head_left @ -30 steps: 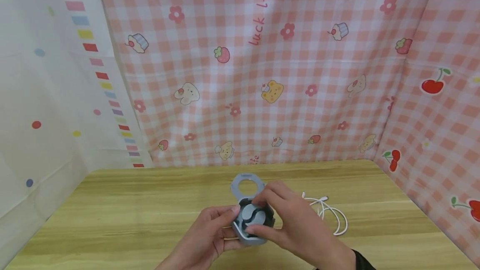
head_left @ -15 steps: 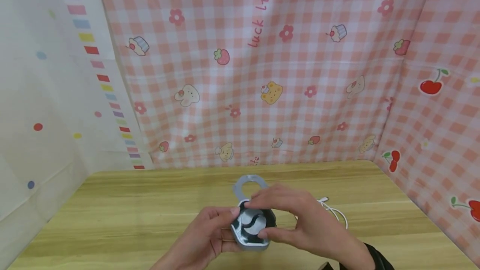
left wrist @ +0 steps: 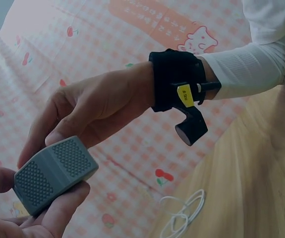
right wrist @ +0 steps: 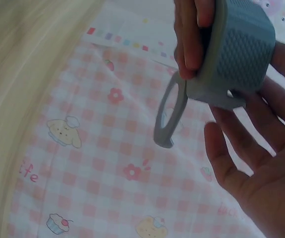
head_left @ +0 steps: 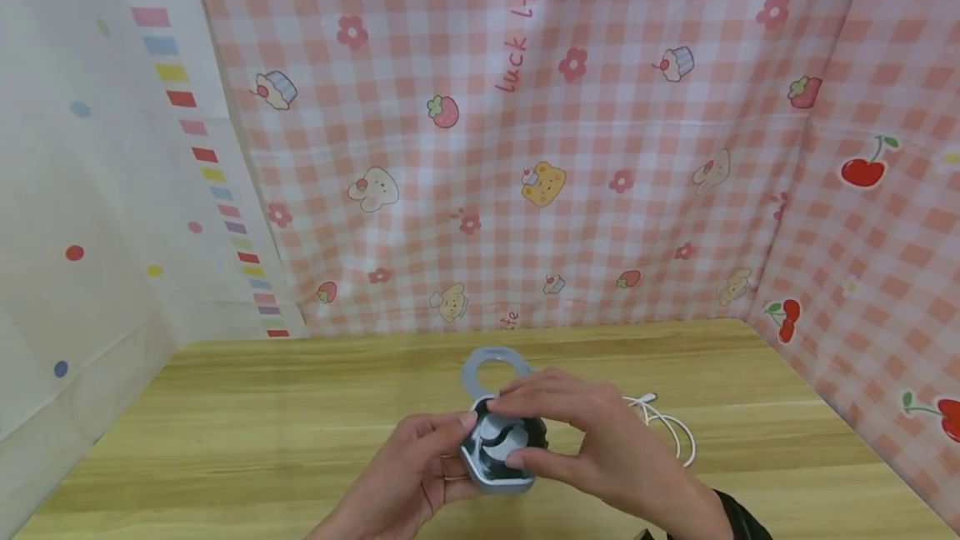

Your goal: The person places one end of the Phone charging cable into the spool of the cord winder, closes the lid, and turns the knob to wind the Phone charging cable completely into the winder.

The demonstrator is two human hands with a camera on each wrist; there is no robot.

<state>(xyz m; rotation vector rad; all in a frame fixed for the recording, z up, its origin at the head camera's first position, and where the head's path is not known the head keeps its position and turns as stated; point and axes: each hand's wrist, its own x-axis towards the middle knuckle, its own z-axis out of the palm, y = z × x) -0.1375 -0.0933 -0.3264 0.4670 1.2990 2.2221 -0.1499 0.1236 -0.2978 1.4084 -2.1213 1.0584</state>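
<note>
My left hand [head_left: 416, 465] holds a blue-grey hexagonal case [head_left: 501, 483], thumb at its upper left edge and fingers underneath. Its ring-shaped lid [head_left: 474, 370] is flipped back towards the wall. Inside the dark interior sits a pale round spool [head_left: 508, 442] split by an S-shaped groove. Over the opening, my right hand [head_left: 611, 440] pinches around the spool, index fingertip at its far side and thumb at its near side. Both wrist views show the studded outer faces of the case [left wrist: 55, 173]; the right wrist view also shows the hinged lid [right wrist: 169, 116] sticking out.
A white cable [head_left: 678, 432] lies loosely coiled on the wooden table [head_left: 262, 440], to the right of the case and partly behind my right hand. Patterned cloth [head_left: 480, 148] hangs along the table's back and sides.
My right hand has turned over the case: its index fingertip went left along the far side and its thumb right along the near side. The S groove's angle has shifted. My left hand keeps its hold.
</note>
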